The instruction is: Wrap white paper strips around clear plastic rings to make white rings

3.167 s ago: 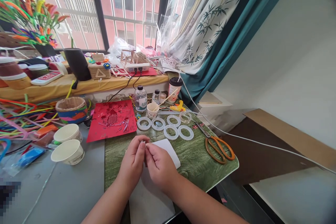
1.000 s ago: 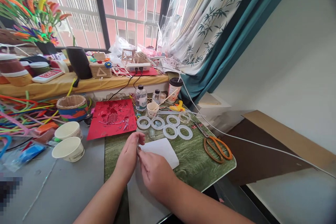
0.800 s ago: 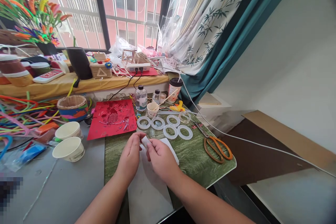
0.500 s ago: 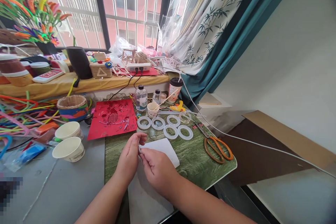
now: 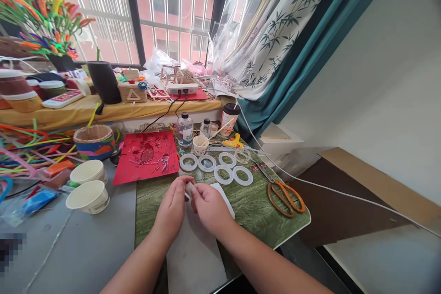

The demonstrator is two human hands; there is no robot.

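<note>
Fingers and thumb of the right hand (image 5: 209, 206) were pinched on a small, whitish, narrow piece of unclear material (image 5: 189, 187), held up between the two hands. Its long axis seemed to slant from the far side, by the left hand (image 5: 172, 207), back toward the right thumb. Left fingers curled close about its far end, though whether they gripped it could not be told. Below lay a long, pale grey, flat sheet (image 5: 196, 262); flat, translucent white rings (image 5: 243, 183) lay beyond.
</note>
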